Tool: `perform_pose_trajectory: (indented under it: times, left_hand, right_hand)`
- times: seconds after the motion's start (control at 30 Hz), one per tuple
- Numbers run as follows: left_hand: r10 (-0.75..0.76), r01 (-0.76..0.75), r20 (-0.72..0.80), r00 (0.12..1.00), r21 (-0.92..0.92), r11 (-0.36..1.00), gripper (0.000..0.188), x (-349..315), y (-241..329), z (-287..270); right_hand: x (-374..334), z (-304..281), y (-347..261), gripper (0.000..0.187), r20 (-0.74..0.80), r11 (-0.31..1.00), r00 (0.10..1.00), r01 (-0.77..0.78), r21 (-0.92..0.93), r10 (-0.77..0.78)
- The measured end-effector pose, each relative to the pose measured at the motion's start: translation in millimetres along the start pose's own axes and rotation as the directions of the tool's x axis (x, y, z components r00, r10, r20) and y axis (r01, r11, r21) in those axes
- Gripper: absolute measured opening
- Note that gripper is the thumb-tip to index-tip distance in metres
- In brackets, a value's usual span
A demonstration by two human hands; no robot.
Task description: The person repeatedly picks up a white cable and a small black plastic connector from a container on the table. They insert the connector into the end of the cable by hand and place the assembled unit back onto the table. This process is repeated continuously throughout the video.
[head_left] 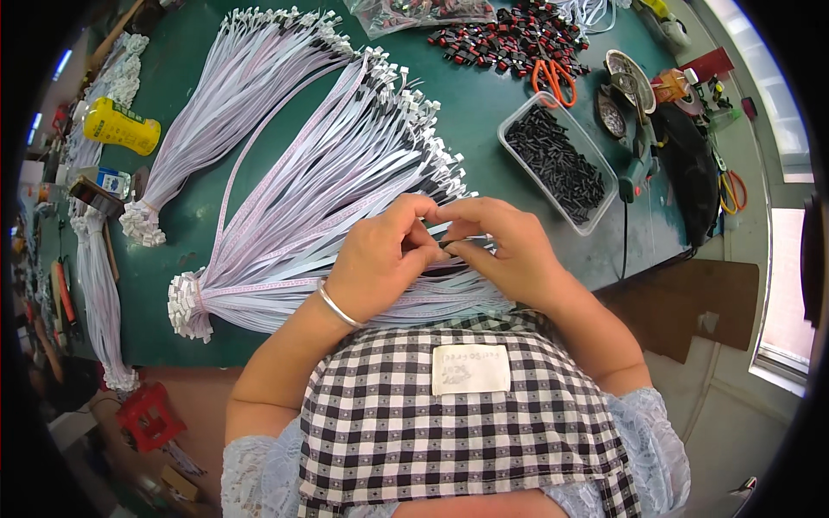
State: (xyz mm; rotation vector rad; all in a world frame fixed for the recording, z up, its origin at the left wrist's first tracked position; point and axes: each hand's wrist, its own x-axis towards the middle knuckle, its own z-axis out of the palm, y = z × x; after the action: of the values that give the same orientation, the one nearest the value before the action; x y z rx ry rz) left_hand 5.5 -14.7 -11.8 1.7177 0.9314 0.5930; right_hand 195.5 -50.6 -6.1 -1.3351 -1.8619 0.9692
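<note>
My left hand [380, 255], with a silver bangle at its wrist, and my right hand [509, 246] meet over the free ends of a fanned bundle of flat white cables [319, 190]. Fingertips of both are pinched together around a small black piece [445, 245], mostly covered by the fingers. It looks like one of the short black tubes [553, 160] in the clear plastic tub to the right. The fanned cables end in small white connectors [449, 173] with black parts near them, and their other ends are gathered at white connectors [188, 306] on the left.
A second cable bundle [233, 95] lies farther back, beside a yellow bottle [121, 126]. Orange-handled scissors [553, 82] rest by a pile of red and black parts [509, 39]. A green corded tool [637, 164] stands right of the tub [589, 226]. A red stool [148, 418] is below left.
</note>
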Motion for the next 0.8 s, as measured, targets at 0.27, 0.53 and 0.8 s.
perform_pose_trajectory:
  times: [0.27, 0.53, 0.8]
  left_hand:
    - [0.366, -0.259, -0.097, 0.926, 0.542, 0.799, 0.018, 17, -9, 12]
    - [0.297, -0.204, -0.077, 0.952, 0.562, 0.801, 0.014, 5, 4, 22]
    - [0.263, -0.289, 0.139, 0.955, 0.648, 0.705, 0.012, -9, 5, 19]
  right_hand:
    - [4, -66, 25, 0.026, -0.205, 0.813, 0.948, 0.084, -0.577, -0.243]
    - [-18, -102, 61, 0.018, -0.089, 0.579, 0.996, -0.057, -0.814, -0.027]
    - [-11, -102, 71, 0.014, -0.025, 0.515, 0.999, -0.002, -0.857, -0.038]
